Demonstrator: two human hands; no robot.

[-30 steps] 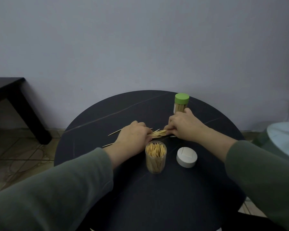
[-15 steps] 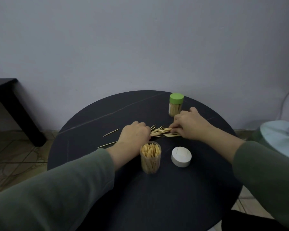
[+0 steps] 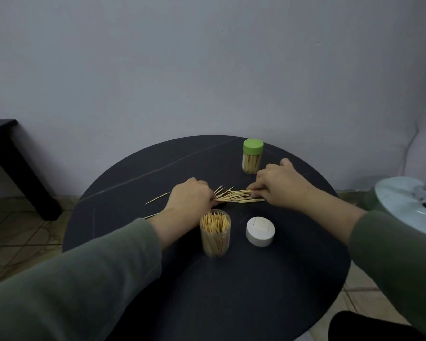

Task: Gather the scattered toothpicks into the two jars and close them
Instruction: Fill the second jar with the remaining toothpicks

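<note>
On black table [image 3: 231, 291], both hands [image 3: 190, 199] [image 3: 280, 185] pinch toothpick pile [image 3: 236, 195] between them.

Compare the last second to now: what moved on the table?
The hands have drawn apart: the right hand slid right, away from the left hand, so the toothpick bundle between them now lies spread out and more exposed. Both hands keep their grip on its ends. Unchanged: open jar, white lid, green-lidded jar, and two stray toothpicks to the left.
</note>
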